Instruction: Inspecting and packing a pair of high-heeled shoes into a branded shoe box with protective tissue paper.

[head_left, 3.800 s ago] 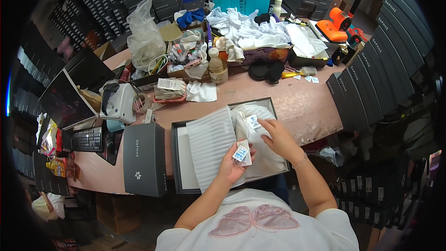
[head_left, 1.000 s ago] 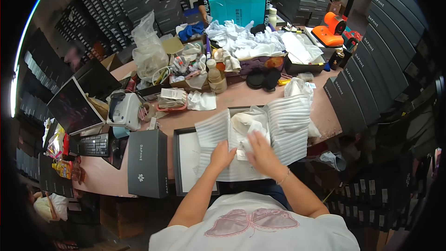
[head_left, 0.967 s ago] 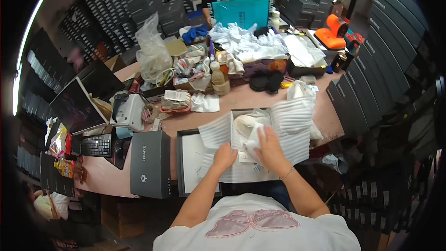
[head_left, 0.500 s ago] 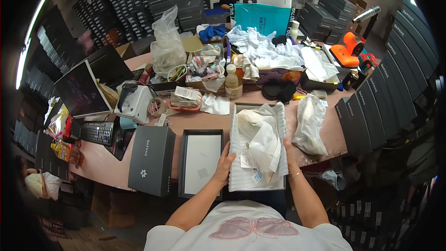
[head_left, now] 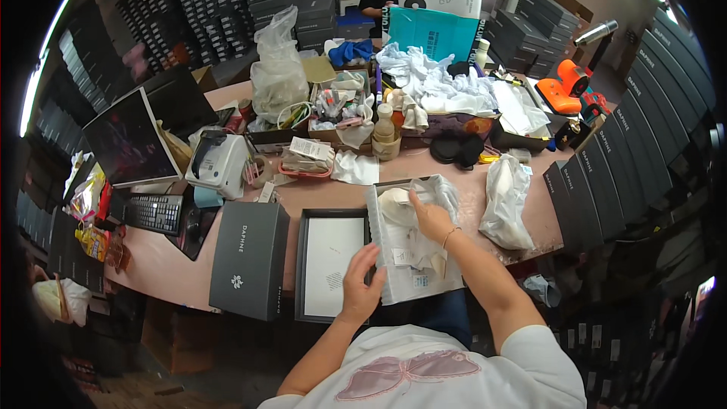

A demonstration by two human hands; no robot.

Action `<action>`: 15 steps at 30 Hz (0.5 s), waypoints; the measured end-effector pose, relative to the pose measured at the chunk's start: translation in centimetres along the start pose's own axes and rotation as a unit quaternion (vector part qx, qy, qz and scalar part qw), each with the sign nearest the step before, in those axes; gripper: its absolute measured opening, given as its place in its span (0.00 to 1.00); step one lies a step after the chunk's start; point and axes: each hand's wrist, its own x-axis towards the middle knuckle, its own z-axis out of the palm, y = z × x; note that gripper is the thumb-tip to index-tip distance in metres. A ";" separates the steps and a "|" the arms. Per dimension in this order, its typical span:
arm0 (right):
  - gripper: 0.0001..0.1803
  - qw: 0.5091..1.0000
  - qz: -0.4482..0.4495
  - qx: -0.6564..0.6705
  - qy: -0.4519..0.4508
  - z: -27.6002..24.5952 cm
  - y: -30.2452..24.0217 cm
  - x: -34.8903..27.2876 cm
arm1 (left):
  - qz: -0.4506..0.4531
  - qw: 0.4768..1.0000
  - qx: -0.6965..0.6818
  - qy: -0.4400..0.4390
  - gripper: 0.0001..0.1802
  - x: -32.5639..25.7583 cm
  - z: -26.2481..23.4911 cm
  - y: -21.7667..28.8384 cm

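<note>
A shoe box point(head_left: 433, 180) lined with ribbed white paper point(head_left: 381, 231) sits in front of me at the table's front edge. Inside it a pale shoe point(head_left: 395, 204) lies among thin translucent wrapping point(head_left: 447, 195), with a white tag point(head_left: 404, 257) near its middle. My right hand point(head_left: 433, 220) reaches over the box, its fingers closed on the wrapping beside the shoe; the fingertips are partly hidden. My left hand point(head_left: 362, 285) is open and holds nothing, fingers apart at the liner's left edge. Under and beyond it is a dark open box part point(head_left: 301, 257) with a white sheet inside.
A closed dark grey shoe box point(head_left: 248, 257) stands at left, near a keyboard point(head_left: 154, 213), monitor point(head_left: 132, 140) and label printer point(head_left: 219, 163). To the right lie a white plastic bag point(head_left: 506, 204) and tall box stacks point(head_left: 625, 132). Cluttered bins and a beige bottle point(head_left: 385, 132) line the back.
My hands have left the box's two sides. The right has moved inward onto the wrapping; the left has opened beside the liner. The liner's left side now leans outward.
</note>
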 end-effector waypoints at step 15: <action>0.21 0.923 -0.090 0.371 0.040 -13.6 -10.4 -11.2 | -0.267 0.826 -0.494 0.056 0.21 4.7 2.0 -0.4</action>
